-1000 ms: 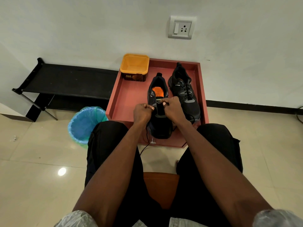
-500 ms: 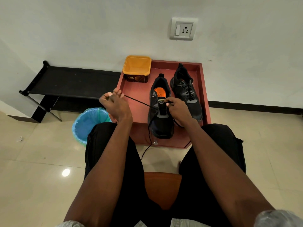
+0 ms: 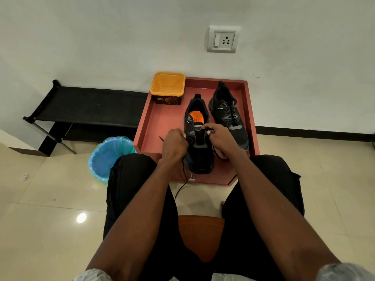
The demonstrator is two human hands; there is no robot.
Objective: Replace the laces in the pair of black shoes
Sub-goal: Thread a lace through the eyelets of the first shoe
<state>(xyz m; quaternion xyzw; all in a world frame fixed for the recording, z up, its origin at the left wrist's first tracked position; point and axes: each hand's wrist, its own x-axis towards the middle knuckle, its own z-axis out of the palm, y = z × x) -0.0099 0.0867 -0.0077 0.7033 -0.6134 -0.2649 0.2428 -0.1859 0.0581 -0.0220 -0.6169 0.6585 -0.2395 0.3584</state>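
A: Where do the hands sit?
B: Left hand (image 3: 175, 143) and right hand (image 3: 220, 136) each pinch the black lace (image 3: 181, 186) over the near shoe (image 3: 199, 138) in the red tray (image 3: 156, 126).
A: Risk?
B: Uneven pulling may unthread an eyelet

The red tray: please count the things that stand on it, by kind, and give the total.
Black shoes: 2, the near shoe under both hands and the far shoe, laced
Yellow tubs: 1, the tub at the back left corner of the tray
Total: 3
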